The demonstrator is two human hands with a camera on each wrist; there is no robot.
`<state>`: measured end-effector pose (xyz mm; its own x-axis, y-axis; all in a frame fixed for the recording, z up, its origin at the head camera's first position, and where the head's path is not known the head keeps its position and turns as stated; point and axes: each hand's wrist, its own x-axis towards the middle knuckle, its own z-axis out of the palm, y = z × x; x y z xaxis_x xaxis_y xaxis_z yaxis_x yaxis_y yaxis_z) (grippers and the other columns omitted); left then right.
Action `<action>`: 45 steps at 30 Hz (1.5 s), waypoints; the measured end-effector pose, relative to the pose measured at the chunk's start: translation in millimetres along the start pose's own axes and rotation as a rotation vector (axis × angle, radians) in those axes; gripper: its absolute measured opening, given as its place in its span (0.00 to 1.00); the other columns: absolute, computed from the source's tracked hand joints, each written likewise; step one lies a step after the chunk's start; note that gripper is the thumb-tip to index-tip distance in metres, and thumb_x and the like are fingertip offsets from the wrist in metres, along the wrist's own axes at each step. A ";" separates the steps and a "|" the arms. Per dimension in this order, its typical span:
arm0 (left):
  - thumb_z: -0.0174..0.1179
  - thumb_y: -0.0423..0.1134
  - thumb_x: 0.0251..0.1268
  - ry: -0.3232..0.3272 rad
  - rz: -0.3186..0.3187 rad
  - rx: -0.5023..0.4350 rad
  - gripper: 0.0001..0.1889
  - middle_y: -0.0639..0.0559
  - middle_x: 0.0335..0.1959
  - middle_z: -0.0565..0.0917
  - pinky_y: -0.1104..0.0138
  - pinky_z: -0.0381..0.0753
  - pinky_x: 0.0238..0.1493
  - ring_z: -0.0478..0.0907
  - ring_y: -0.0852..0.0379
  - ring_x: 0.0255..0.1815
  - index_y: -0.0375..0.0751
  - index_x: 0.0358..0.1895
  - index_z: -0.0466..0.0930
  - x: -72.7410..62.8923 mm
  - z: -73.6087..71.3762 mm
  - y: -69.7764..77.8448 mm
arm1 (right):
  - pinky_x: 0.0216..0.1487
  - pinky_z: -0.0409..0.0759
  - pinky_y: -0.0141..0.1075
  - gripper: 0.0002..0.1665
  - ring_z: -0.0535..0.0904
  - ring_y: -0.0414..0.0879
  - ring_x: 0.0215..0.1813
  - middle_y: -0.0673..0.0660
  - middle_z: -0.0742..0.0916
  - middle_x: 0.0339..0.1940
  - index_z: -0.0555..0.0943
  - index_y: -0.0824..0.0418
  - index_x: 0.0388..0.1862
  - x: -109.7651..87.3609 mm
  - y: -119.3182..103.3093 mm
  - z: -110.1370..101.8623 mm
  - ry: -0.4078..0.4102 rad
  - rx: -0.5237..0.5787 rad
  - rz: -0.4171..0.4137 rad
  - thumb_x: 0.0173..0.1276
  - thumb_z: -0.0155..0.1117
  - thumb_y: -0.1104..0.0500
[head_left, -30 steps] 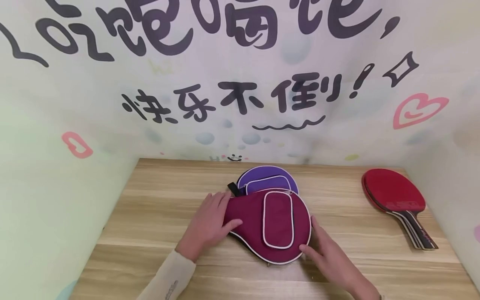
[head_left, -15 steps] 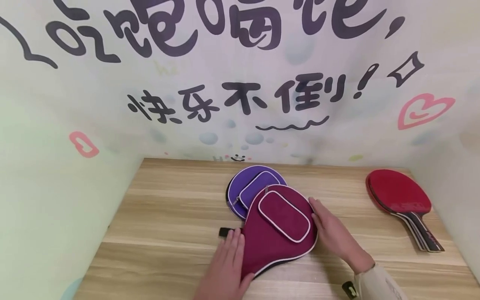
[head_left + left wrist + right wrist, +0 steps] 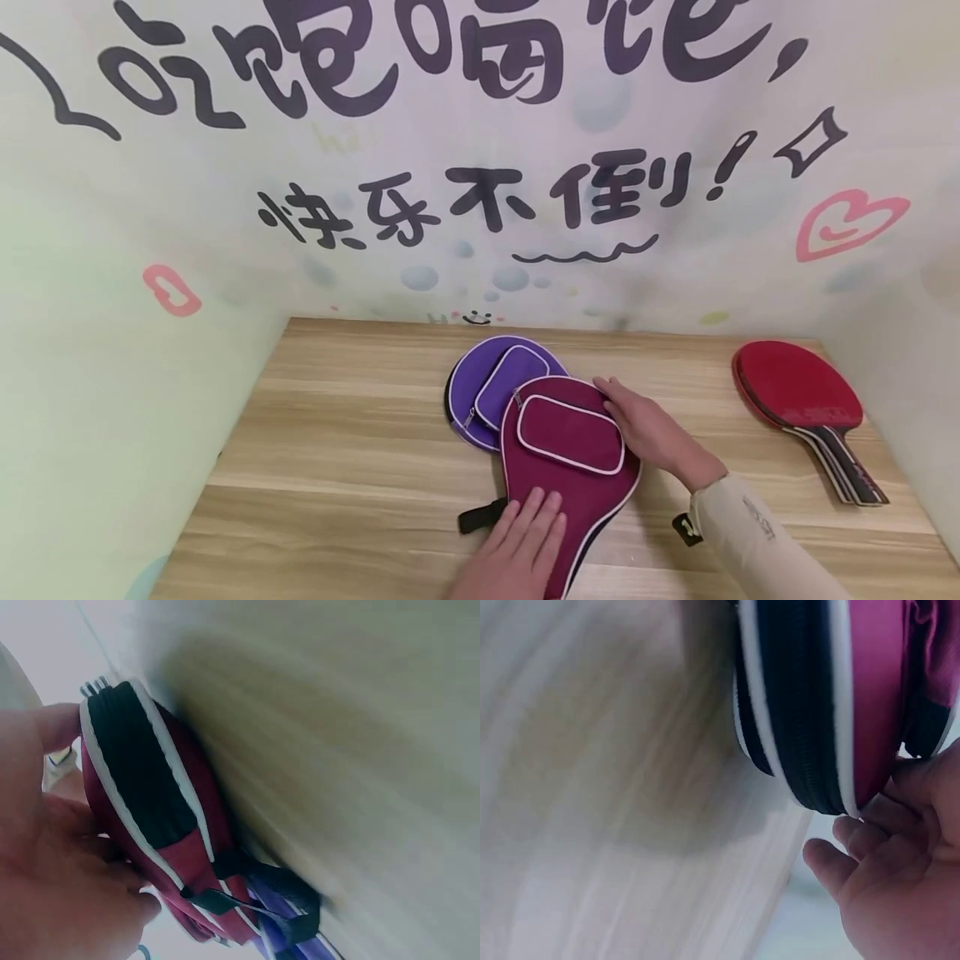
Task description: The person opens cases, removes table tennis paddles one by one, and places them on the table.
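A maroon table-tennis bat case point(image 3: 547, 492) with white piping lies on the table, its round end away from me and its narrow end towards me. My left hand point(image 3: 513, 554) rests flat on the narrow part, fingers straight. In the left wrist view, that hand point(image 3: 67, 847) lies over the case's face beside the black zipped edge. My right hand point(image 3: 652, 429) touches the upper right rim with fingers extended. The right wrist view has its fingertips point(image 3: 832, 862) at the case's edge. Underneath, partly covered, lies a purple case point(image 3: 476, 387) with a front pocket.
Red table-tennis bats point(image 3: 798, 387), stacked, lie at the right of the wooden table point(image 3: 337, 442). A black strap point(image 3: 480, 517) sticks out left of the maroon case. A printed wall point(image 3: 465, 283) stands behind the table.
The maroon case has turned, its narrow end swinging from the left to point towards me. My left hand has come nearer with it; my right hand has shifted up along the rim.
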<state>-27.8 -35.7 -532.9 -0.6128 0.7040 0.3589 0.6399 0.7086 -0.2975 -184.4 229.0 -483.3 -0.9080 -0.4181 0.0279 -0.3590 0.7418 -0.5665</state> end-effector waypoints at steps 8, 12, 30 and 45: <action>0.30 0.75 0.73 -0.028 0.040 0.029 0.40 0.54 0.76 0.71 0.63 0.67 0.75 0.66 0.52 0.79 0.54 0.69 0.76 17.7 -5.1 5.6 | 0.72 0.69 0.63 0.27 0.66 0.70 0.77 0.73 0.75 0.73 0.66 0.69 0.77 10.0 1.4 1.8 -0.063 0.017 0.059 0.83 0.45 0.63; 0.35 0.75 0.71 -0.024 0.041 0.054 0.37 0.56 0.74 0.74 0.63 0.70 0.74 0.69 0.53 0.77 0.57 0.66 0.78 21.5 -8.3 5.3 | 0.70 0.73 0.61 0.26 0.74 0.68 0.72 0.72 0.79 0.69 0.68 0.71 0.74 15.2 -7.1 0.1 -0.069 -0.029 0.078 0.82 0.46 0.63; 0.53 0.53 0.66 0.017 0.011 0.061 0.19 0.56 0.62 0.84 0.66 0.80 0.62 0.79 0.53 0.67 0.55 0.54 0.87 40.5 -24.2 7.6 | 0.73 0.71 0.61 0.35 0.76 0.63 0.70 0.64 0.83 0.65 0.80 0.63 0.63 72.6 -99.7 33.2 -0.155 -0.401 -0.019 0.76 0.55 0.36; 0.34 0.33 0.65 0.221 -0.207 0.154 0.27 0.61 0.47 0.89 0.67 0.71 0.67 0.83 0.62 0.58 0.51 0.43 0.89 58.8 -6.9 36.9 | 0.58 0.78 0.58 0.20 0.81 0.59 0.52 0.61 0.87 0.49 0.85 0.62 0.43 99.3 -116.5 31.7 -0.104 -0.517 0.171 0.71 0.62 0.46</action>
<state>-37.0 31.5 -516.7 -0.5959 0.5294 0.6038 0.4250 0.8459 -0.3222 -225.8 84.4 -440.6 -0.9458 -0.2994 -0.1256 -0.2917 0.9535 -0.0765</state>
